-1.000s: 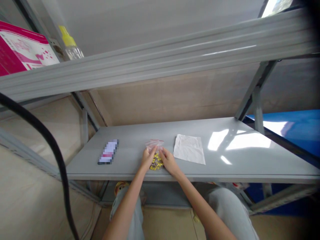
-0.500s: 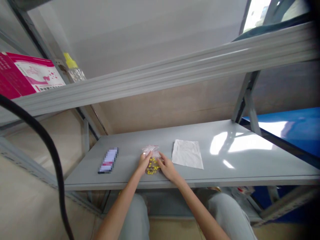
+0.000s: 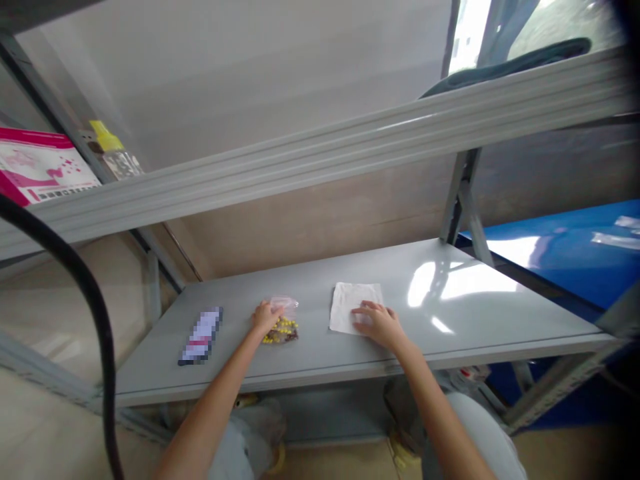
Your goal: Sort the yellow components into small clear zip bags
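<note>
A clear zip bag [image 3: 284,325] of yellow and dark bead-like pieces lies on the grey shelf. My left hand [image 3: 264,319] is closed on the bag's left edge, near its top. Over the right part of a folded white cloth [image 3: 345,308] is my right hand [image 3: 381,325], with fingers apart and nothing held. Whether its fingertips press on the cloth, I cannot tell.
A phone [image 3: 201,335] with a blurred screen lies to the left on the grey shelf [image 3: 310,357]. Above, an upper shelf beam [image 3: 260,160] crosses the view, with a pink box [image 3: 43,163] and a yellow-capped bottle [image 3: 117,152]. A black cable [image 3: 95,300] hangs at left.
My right hand has let go of the bag and moved right onto the white cloth. My left hand has stayed at the bag. The whole view has shifted, so everything sits farther left.
</note>
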Demonstrator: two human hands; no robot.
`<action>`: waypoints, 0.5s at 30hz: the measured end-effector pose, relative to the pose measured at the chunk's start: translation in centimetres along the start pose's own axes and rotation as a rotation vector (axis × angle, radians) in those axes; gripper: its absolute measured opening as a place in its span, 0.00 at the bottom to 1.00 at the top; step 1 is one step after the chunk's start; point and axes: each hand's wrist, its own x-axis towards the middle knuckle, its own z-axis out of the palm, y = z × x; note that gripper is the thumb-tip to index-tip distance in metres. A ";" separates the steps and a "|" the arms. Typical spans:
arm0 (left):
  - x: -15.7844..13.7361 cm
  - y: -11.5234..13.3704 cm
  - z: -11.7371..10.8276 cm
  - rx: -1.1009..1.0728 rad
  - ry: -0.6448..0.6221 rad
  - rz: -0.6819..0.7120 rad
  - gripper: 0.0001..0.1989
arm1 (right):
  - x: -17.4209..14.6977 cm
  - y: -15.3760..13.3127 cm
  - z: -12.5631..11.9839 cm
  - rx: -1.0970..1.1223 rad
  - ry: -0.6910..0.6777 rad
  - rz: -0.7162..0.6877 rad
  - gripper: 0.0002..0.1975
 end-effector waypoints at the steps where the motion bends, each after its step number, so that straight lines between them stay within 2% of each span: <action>1: -0.1 0.5 0.0 0.027 0.022 -0.013 0.21 | -0.2 -0.1 0.0 -0.020 -0.001 0.015 0.14; 4: -1.6 2.3 -0.1 0.094 0.169 0.003 0.30 | -0.7 -1.5 -0.1 -0.119 0.033 0.097 0.16; 7: -4.3 3.8 -0.3 0.135 0.269 0.192 0.25 | -1.3 -3.1 0.2 -0.235 0.078 0.217 0.21; 9: -6.2 4.1 -0.3 0.165 0.238 0.337 0.22 | -1.7 -3.9 0.5 -0.280 0.094 0.264 0.23; 11: -7.6 3.8 0.0 0.201 0.178 0.404 0.21 | -1.9 -4.4 0.7 -0.299 0.100 0.279 0.24; 15: -8.5 2.2 0.8 0.205 0.043 0.327 0.20 | -2.0 -5.3 1.1 -0.279 0.070 0.212 0.23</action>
